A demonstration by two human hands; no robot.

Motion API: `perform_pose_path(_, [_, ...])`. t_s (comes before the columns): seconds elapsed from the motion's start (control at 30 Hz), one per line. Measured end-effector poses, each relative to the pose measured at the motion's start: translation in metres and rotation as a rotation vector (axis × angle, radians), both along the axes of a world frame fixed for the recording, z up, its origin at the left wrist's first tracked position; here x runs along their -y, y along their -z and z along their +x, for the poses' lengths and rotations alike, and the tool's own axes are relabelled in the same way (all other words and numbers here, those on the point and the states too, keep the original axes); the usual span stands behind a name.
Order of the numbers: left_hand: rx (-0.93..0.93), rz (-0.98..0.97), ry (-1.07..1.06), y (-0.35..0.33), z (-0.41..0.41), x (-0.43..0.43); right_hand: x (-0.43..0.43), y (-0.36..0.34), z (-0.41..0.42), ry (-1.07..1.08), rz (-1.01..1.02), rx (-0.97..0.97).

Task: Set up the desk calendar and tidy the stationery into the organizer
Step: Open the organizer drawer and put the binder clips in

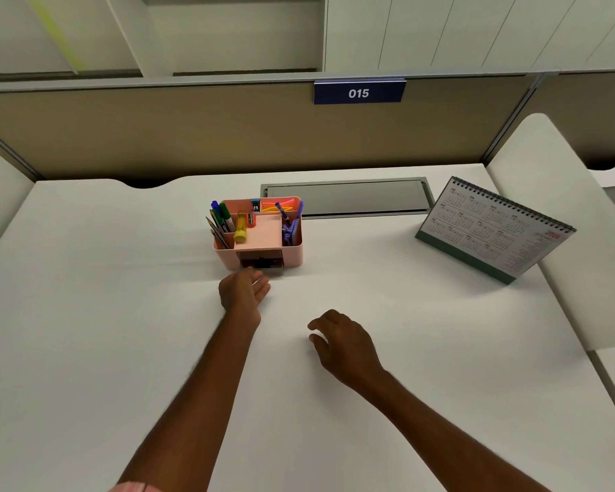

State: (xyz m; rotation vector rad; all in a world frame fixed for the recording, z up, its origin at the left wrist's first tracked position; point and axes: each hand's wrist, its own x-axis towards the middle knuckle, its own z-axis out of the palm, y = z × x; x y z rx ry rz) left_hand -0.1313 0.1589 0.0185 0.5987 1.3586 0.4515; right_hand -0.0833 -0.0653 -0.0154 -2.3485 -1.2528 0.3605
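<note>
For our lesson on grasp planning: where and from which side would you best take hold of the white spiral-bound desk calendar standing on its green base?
Pinch the spiral-bound top edge of the white desk calendar from above, probably with the right hand, which is nearer. It stands tent-like, so that ridge is free and thin, while its green base lies flat on the desk.

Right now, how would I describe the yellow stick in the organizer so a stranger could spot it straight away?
On the white desk, find the pink organizer in the middle, just beyond the left hand. The yellow stick leans in its left half, beside the green and blue pens. It is the only thick, bright yellow piece there; its neighbours are slim and dark.
</note>
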Motion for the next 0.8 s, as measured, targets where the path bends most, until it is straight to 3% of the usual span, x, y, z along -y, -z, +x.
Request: perform_pose_path(0.8, [0.103,0.033,-0.007,0.0046,0.005,-0.0017,0.0024,0.0018,0.0045,-0.002,-0.01,-0.016])
